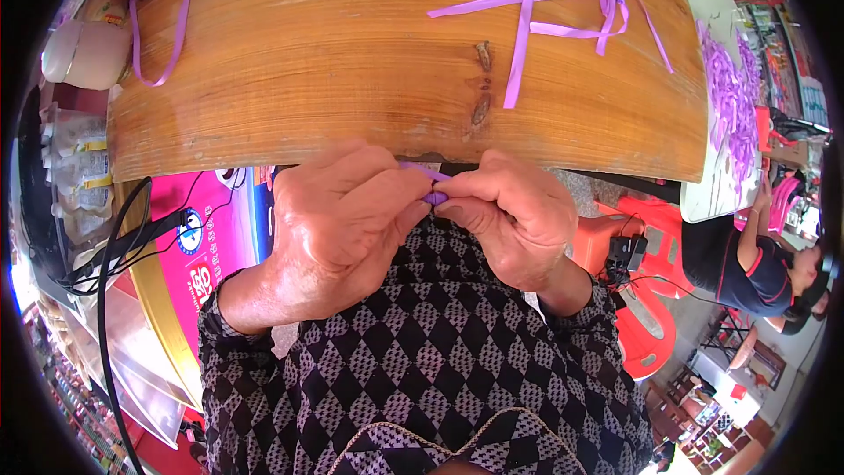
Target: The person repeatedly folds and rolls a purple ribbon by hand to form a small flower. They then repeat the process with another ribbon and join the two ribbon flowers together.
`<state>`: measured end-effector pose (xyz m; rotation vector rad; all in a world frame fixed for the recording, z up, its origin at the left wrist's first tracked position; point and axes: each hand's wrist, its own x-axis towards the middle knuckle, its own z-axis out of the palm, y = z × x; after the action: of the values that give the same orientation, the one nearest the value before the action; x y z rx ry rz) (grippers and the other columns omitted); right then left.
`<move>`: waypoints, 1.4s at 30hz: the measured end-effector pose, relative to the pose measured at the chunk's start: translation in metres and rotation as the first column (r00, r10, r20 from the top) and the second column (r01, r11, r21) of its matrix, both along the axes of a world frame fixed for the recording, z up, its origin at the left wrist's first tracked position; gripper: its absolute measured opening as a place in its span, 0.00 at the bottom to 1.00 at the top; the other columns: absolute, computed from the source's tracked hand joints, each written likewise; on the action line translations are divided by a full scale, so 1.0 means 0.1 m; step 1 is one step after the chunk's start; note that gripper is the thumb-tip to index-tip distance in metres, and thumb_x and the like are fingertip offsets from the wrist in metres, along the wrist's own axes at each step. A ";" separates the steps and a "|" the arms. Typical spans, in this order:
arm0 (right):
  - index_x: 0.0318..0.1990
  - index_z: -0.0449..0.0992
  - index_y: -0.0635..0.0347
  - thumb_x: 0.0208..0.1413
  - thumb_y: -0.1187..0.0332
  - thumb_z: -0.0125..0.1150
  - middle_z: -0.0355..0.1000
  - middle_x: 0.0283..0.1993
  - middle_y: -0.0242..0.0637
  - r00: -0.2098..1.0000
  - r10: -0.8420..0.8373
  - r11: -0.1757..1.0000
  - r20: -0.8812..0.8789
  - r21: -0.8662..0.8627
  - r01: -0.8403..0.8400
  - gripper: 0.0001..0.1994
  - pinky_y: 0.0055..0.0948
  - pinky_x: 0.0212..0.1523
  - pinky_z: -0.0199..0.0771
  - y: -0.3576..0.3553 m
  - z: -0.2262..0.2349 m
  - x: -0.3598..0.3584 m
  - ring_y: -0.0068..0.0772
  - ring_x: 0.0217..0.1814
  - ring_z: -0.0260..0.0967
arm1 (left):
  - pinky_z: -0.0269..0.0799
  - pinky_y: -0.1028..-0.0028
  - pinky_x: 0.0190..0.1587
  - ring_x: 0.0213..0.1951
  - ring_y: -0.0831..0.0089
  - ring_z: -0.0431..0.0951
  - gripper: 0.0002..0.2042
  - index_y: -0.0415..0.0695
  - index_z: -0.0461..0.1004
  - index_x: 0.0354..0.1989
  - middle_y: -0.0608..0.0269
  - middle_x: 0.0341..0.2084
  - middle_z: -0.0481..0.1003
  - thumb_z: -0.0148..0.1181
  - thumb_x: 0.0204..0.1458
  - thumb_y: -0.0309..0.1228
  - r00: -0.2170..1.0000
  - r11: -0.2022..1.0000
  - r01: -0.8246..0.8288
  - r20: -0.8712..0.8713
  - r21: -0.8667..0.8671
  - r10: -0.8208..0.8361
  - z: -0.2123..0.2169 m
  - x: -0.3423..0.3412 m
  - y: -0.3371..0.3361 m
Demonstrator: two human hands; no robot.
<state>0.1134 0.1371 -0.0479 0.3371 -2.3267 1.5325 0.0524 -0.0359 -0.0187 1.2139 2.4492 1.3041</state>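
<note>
I have the left hand (pixel 343 220) and the right hand (pixel 519 215) with fingers pinched on a small bunched purple satin ribbon (pixel 434 198), by the brown wooden desk's (pixel 308 62) six-o'clock edge. I judge it part-worked; loose flat purple ribbons (pixel 525 35) at one o'clock look unworked. Whether the frilly purple heap (pixel 731 105) at two o'clock is finished, I can't tell.

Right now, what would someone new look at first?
Probably the left hand and right hand, pinching a bit of purple ribbon at the near edge of the wooden table. Next, the loose strips toward its far side, and the purple heap at the far right.
</note>
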 end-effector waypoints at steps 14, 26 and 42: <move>0.28 0.74 0.65 0.41 0.72 0.66 0.66 0.19 0.32 0.990 -0.053 0.998 -0.134 0.020 0.056 0.08 0.23 0.17 0.52 -0.04 -0.07 0.01 0.25 0.17 0.57 | 0.63 0.78 0.25 0.23 0.76 0.70 0.06 0.37 0.75 0.31 0.62 0.20 0.71 0.61 0.43 0.20 0.868 0.962 -0.148 0.496 0.228 0.016 -0.10 0.09 -0.02; 0.28 0.74 0.64 0.40 0.72 0.65 0.65 0.17 0.33 0.995 0.015 1.000 -0.103 -0.022 -0.018 0.08 0.24 0.17 0.53 -0.04 -0.11 0.01 0.27 0.17 0.58 | 0.64 0.71 0.24 0.22 0.63 0.70 0.08 0.39 0.73 0.27 0.57 0.20 0.69 0.62 0.36 0.22 0.997 0.998 -0.022 -0.079 0.055 0.026 -0.05 0.07 0.00; 0.29 0.71 0.68 0.45 0.74 0.62 0.68 0.20 0.35 0.994 0.009 0.987 -0.109 -0.156 -0.026 0.07 0.22 0.17 0.54 -0.02 -0.16 0.06 0.24 0.18 0.58 | 0.67 0.74 0.23 0.21 0.67 0.72 0.08 0.37 0.73 0.29 0.57 0.21 0.72 0.63 0.39 0.21 0.971 0.981 -0.088 0.235 0.174 0.046 -0.10 0.15 0.06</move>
<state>0.1193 0.1347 -0.0636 0.3916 -2.1101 1.6517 0.0669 -0.0297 -0.0291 0.9584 2.2659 1.6204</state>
